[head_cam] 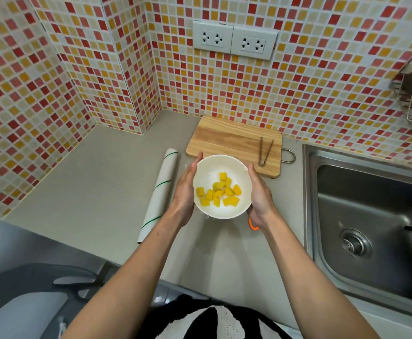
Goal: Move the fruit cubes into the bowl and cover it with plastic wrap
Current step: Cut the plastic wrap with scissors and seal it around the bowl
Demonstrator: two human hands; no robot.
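A white bowl stands on the counter in front of the cutting board, holding several yellow fruit cubes. Clear plastic wrap seems stretched over it; wrinkled film shows at the near rim. My left hand lies flat against the bowl's left side. My right hand presses against its right side. Both palms cup the bowl, fingers pointing away from me. A roll of plastic wrap, white with thin green stripes, lies on the counter left of my left hand.
A wooden cutting board sits behind the bowl with metal tongs on its right end. A steel sink lies to the right. A small orange object peeks from under my right wrist. Tiled walls close the corner.
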